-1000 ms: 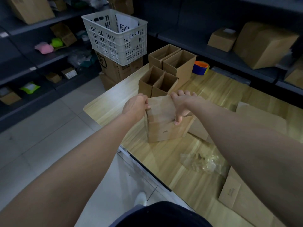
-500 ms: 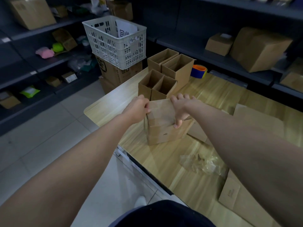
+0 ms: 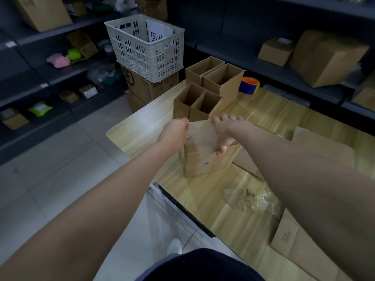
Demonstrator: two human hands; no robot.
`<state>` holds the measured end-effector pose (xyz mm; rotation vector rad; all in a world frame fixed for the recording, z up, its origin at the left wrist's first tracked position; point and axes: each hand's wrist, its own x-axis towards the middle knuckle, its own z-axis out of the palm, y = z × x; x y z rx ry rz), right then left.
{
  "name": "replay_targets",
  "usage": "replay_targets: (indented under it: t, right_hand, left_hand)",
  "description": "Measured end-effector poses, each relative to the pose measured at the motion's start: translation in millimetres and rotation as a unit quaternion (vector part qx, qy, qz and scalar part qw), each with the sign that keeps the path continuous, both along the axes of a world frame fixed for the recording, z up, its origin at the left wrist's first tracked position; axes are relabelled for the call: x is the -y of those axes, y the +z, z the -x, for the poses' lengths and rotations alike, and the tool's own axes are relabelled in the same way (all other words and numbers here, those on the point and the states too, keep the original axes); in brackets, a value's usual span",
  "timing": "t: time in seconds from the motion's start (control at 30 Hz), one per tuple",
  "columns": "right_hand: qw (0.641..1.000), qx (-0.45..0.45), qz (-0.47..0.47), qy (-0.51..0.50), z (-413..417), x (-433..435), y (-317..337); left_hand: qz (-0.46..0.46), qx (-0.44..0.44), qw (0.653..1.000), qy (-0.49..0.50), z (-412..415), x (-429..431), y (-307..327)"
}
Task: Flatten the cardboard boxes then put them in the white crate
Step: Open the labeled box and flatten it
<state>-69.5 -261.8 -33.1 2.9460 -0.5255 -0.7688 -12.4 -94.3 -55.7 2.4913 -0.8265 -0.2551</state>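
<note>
The cardboard box is held upright on the desk by both grips. The left grip is closed like a fist on the box's upper left edge, its fingertips hidden behind the knuckles. The right grip is clamped on the upper right corner. Its fingers are hooked over the far edge of the top panel, and the thumb is pressed against the near face. The top panel is tilted, and the left side of the box is blurred.

Just behind the box, a pair of open-topped cartons is stood side by side, touching each other. A second, taller pair is set directly behind those. Further behind the box and to its right, a blue and orange tape roll is laid on the desk.

Against the box's right side, flattened cardboard sheets are spread flat on the desk. In front of the box and to its right, a crumpled piece of clear plastic is seen. Another flattened sheet is laid beyond it at the near right of the desk.

The white crate is placed well behind the box and to its left, off the desk, stacked on a brown printed carton. A white sheet with a printed code is propped inside the crate. Dark shelves loaded with cartons are ranged behind the box on both sides.
</note>
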Motion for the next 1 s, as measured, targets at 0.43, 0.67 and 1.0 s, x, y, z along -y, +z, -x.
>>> replay_targets:
  t: [0.43, 0.67, 1.0]
  right_hand:
    - [1.0, 0.003, -0.006, -0.018, 1, 1, -1]
    - [1.0, -0.015, 0.005, -0.011, -4, 0, 1]
    - [1.0, -0.006, -0.006, -0.002, 0, 2, 0]
  left_hand:
    - [0.015, 0.046, 0.999, 0.022, 0, -3, -8]
    - [0.011, 0.019, 0.999, 0.027, -7, -1, -9]
    - [0.009, -0.098, 0.995, 0.023, -18, 5, 0]
